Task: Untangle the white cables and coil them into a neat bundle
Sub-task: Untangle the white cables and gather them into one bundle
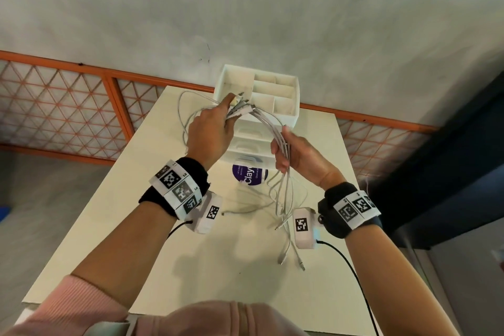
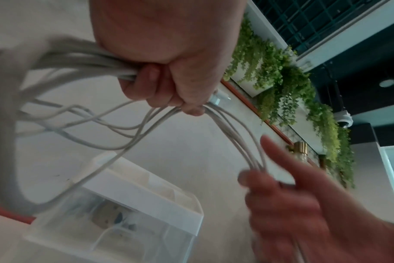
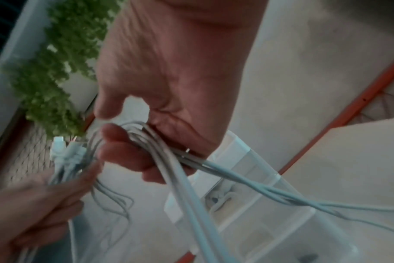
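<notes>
Several white cables (image 1: 266,121) arc between my two hands above the table. My left hand (image 1: 211,132) grips the bundle near the plug ends (image 1: 240,102), with loops trailing out to the left. My right hand (image 1: 296,157) curls its fingers round the same strands lower down, and loose ends (image 1: 285,243) hang from it onto the table. In the left wrist view the left hand (image 2: 169,85) is a fist round the cables (image 2: 232,131). In the right wrist view the right hand (image 3: 146,142) holds the strands (image 3: 178,178), with the connectors (image 3: 63,153) at the left.
A white drawer organiser (image 1: 259,95) with open top compartments stands at the far end of the white table (image 1: 136,226). A purple round label reading "Clay" (image 1: 249,176) lies in front of it. An orange lattice railing (image 1: 68,106) runs behind. Black wrist leads (image 1: 351,270) trail off the right side.
</notes>
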The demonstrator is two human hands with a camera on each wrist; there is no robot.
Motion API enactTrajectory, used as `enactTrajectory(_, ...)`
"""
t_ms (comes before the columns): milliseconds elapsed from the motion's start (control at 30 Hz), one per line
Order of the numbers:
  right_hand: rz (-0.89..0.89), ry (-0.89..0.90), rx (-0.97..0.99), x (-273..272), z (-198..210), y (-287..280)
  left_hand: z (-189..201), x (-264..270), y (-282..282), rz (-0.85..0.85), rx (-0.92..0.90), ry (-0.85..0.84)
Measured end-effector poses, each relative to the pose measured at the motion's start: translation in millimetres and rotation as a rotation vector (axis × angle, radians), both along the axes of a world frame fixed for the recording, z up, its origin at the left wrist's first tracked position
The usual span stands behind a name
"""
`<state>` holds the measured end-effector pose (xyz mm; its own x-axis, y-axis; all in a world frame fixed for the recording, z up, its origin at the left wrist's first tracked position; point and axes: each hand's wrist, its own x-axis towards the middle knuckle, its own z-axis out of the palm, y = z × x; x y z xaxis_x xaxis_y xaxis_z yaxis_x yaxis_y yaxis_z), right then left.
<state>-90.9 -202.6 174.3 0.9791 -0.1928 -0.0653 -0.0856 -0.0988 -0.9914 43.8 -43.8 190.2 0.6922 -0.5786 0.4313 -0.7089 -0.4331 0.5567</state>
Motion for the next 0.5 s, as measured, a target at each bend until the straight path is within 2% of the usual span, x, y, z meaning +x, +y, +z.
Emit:
enactTrajectory(100,-0.041,0.161,-0.367,-9.6,-17.1,-6.7,2.7,18.1,6.9,0.095,-0.145,0.041)
enactTrajectory(167,-0.078,0.238,-0.433,-20.3,-32.9,-17.6,5.0,31.0,15.1,0.196,-0.172,0.073)
enactTrajectory(267,-0.114,0.325,-0.524,-31.7,-46.3,-31.8,-1.9,39.4,24.7,0.286,-0.062,0.136)
enactTrajectory(400,-0.158,0.346,-0.593,-37.1,-48.1,-42.0,-24.5,45.5,29.2,0.268,0.072,0.382)
enactTrajectory(500,-0.110,0.416,-0.757,-34.7,-44.5,-44.5,-23.0,38.2,28.3,0.199,-0.034,0.435)
